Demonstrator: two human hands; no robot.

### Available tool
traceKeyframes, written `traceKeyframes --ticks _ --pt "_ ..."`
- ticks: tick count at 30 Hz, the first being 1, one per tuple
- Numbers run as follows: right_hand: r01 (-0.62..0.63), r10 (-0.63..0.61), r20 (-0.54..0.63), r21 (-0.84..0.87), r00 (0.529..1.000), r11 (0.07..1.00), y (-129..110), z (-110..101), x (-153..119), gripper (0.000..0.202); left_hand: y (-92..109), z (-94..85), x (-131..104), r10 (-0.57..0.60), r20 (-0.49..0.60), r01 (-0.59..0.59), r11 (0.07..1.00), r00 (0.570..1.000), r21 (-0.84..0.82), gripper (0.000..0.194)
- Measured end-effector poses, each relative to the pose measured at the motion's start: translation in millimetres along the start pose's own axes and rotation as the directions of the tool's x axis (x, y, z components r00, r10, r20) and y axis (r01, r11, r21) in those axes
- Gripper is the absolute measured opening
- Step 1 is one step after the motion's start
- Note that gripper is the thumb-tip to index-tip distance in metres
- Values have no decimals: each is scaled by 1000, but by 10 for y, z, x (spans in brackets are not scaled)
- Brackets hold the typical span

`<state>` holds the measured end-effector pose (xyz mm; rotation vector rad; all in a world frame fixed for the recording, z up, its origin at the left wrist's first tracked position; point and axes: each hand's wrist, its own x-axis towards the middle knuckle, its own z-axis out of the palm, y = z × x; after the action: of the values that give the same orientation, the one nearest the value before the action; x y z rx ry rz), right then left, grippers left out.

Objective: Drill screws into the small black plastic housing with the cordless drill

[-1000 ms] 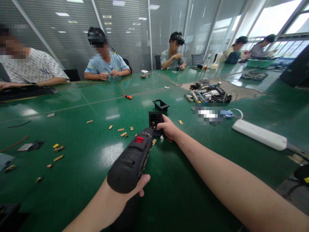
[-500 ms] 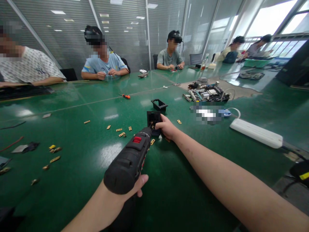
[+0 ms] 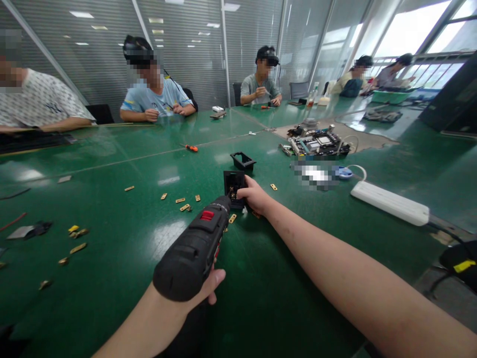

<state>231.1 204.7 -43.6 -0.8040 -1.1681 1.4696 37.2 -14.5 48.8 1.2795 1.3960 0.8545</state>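
My left hand is wrapped round the handle of a black cordless drill with a red switch on top. The drill's nose points away from me, into a small open black plastic box. My right hand grips that box from its right side, thumb over its rim. Brass-coloured parts show inside the box; the bit's tip is too small to make out. Just behind stands a black plastic frame. Several flat brass strips with holes, such as this brass strip, lie around the box on the green table.
An orange-handled screwdriver lies farther back. To the right are a circuit board and a white power strip with its cable. More brass pieces and wires lie at left. Several people sit along the far side.
The whole view has shifted slightly to the right. My hands, the drill and the box keep the same position relative to each other. The far person in grey has raised a hand.
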Motion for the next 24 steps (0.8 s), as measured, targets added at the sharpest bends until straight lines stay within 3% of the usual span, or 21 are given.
traceKeyframes --ticks 5,24 --pt "-2 2 5 11 1000 1000 -12 10 -3 52 11 -49 -6 -1 54 -2 998 999 55 21" --pt "-1 1 3 5 1000 1000 -8 -3 -1 51 -38 14 -42 57 -17 -55 995 998 86 16"
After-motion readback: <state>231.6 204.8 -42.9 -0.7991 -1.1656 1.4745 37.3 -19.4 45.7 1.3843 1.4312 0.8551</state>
